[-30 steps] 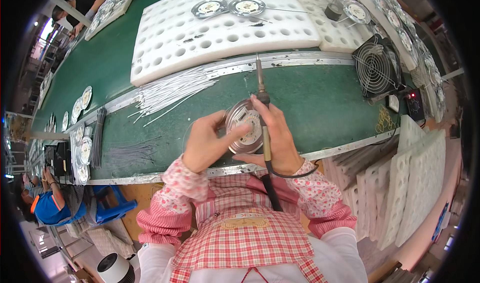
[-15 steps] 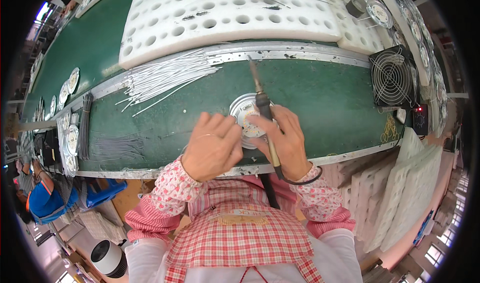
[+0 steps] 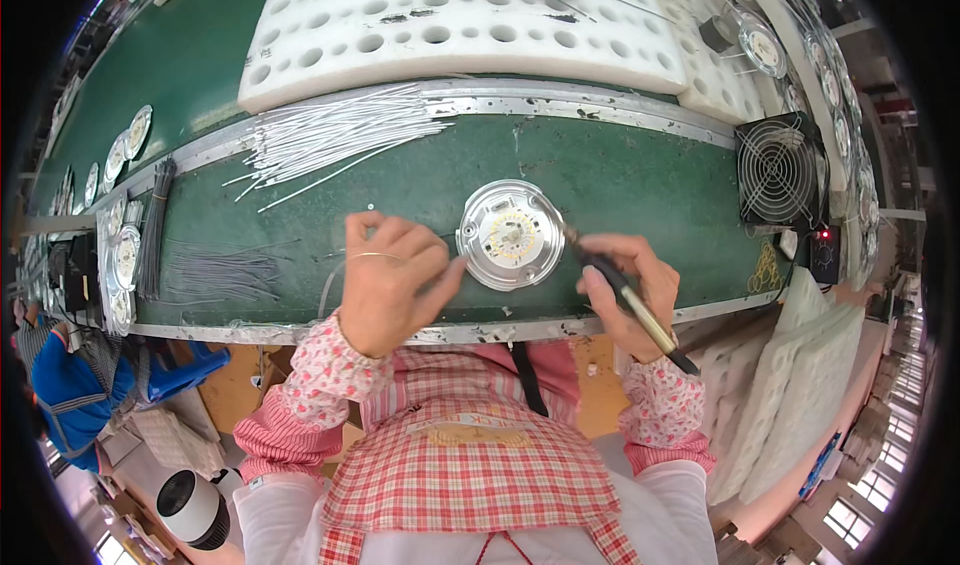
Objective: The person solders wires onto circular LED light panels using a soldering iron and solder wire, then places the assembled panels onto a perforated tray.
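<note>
A round silver lamp plate with a white circuit disc in its middle lies flat on the green bench in front of me. My right hand grips a soldering iron, its tip close to the plate's right rim. Whether the tip touches the rim I cannot tell. At the plate's left edge my left hand is closed, fingers curled and thumb toward the rim. A thin pale strand curves beside that hand and over its back. What its fingers hold is hidden.
White wires lie by the metal rail, and grey wires at the left. Beyond stands a holed white foam board. A black fan and yellow loops are at right. A person in blue sits far left.
My right hand has turned the soldering iron and drawn it off the plate to the right, its tip swinging from far to near the rim. My left hand has shifted slightly left, uncovering the plate.
</note>
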Demonstrator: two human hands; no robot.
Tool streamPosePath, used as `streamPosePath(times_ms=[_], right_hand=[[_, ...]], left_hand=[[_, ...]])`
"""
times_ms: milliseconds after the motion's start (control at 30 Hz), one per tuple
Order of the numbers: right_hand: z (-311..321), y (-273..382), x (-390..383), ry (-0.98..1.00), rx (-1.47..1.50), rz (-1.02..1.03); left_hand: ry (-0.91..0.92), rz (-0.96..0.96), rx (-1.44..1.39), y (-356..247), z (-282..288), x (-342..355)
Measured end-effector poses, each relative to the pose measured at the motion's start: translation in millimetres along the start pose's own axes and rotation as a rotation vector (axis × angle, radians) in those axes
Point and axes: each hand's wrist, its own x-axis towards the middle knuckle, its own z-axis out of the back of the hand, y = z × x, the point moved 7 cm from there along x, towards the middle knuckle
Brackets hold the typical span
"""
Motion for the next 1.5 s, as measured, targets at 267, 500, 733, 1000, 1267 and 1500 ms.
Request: streamPosePath(times_ms=[267, 500, 733, 1000, 1267, 1500], right_hand=[[-3, -12, 0, 0.069, 0.021, -0.066], [-7, -15, -2, 0.081, 0.063, -0.096], [-9, -16, -4, 0.067, 0.095, -0.139], [-12, -17, -5, 0.045, 0.132, -0.199], [-22, -4, -14, -0.021, -0.07, -0.008], [-18, -21, -17, -0.073, 0.203, -0.268]], left_hand=[[-0.037, -0.067, -0.032, -10, -18, 12], [-0.011, -0.074, -0.006, -11, -22, 14], [-0.009, -0.055, 0.005, -11, -20, 14], [-0.017, -0.081, 0.004, -11, -26, 13], [0.009, -0.035, -0.057, -5, -29, 17], [0.257, -0.069, -0.272, 14, -41, 12]])
